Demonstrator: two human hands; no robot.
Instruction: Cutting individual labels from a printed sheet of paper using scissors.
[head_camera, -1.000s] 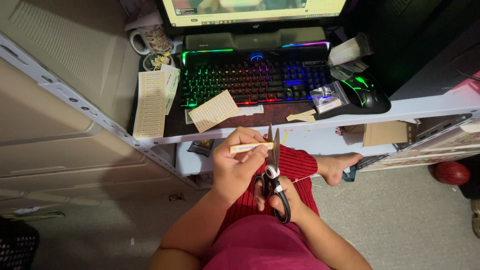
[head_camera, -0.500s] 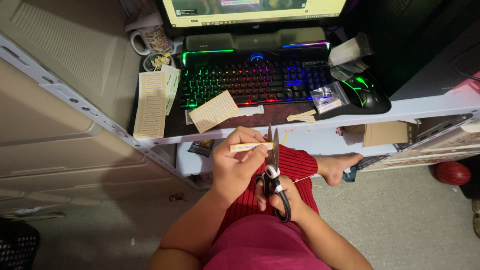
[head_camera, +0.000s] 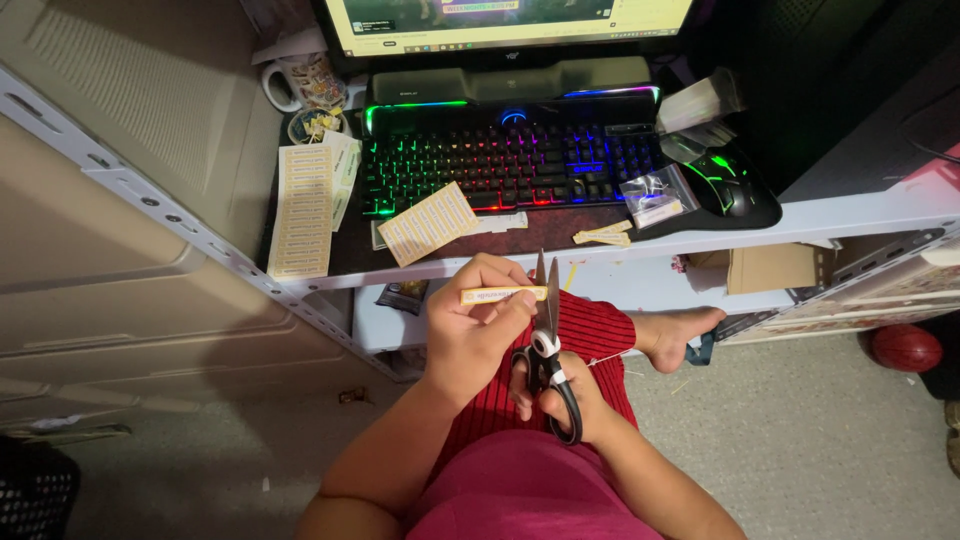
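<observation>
Yellow label strip pinched in my left hand; my right hand grips black-handled scissors, blades nearly closed beside it.

Single head-worn view, looking steeply down past the person's lap, close over the left hand and right hand, facing the desk edge, keyboard and monitor at top
</observation>
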